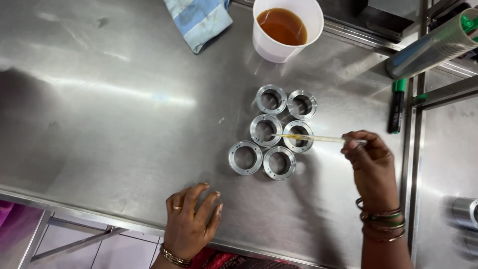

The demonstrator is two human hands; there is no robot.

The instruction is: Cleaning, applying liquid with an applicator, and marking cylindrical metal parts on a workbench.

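Observation:
Several short metal rings stand in a cluster on the steel table. My right hand pinches a thin clear dropper with amber liquid in it. The dropper lies level, its tip over the rim between the two middle rings. My left hand rests flat on the table near the front edge, fingers spread, holding nothing. It lies below and left of the rings. A white cup of amber liquid stands at the back, behind the rings.
A blue and white cloth lies at the back beside the cup. A green and black marker lies by the table's right edge. A stack of clear cups pokes in at the top right. Another metal cylinder sits on the neighbouring surface.

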